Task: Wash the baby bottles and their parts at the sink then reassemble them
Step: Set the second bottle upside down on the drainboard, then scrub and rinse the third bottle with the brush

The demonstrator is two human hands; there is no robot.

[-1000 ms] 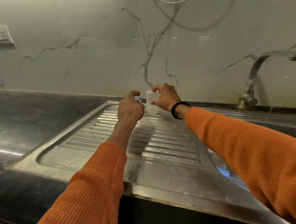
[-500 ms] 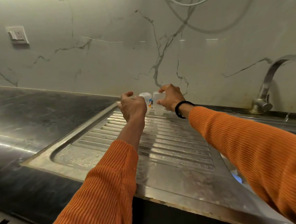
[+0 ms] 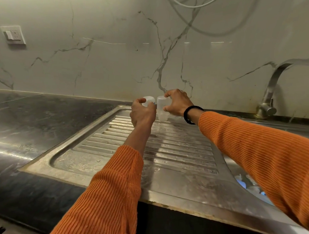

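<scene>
The left hand (image 3: 142, 113) and the right hand (image 3: 177, 102) reach out together to the far edge of the drainboard (image 3: 149, 151), close to the marble wall (image 3: 117, 63). The left grip is curled round a translucent bottle (image 3: 149, 101), whose pale top shows above the thumb and knuckles; a speck of blue shows at its right side, against the fingers. How far the bottle goes down behind the hand cannot be told. The right grip closes on a second bottle (image 3: 161, 108), fingers over the top rim and thumb at the side nearer the wrist. This bottle stands upright, its base low at the drainboard just below the grip; whether it touches the steel cannot be told. The two bottles stand just beside each other, between the two grips, nearly touching.

A black band (image 3: 189, 114) circles the right wrist, and both arms wear orange ribbed sleeves (image 3: 254, 151). To the right of the right grip, well apart, a tap (image 3: 274, 86) rises by the wall. Below the right forearm, in the sink basin (image 3: 236, 170), lie pale and blue pieces (image 3: 244, 183), too hidden to tell apart. Left of the left grip runs the dark surface (image 3: 36, 121), and above it a switch plate (image 3: 13, 35) sits on the wall. A white cable (image 3: 194, 5) loops high over the grips.
</scene>
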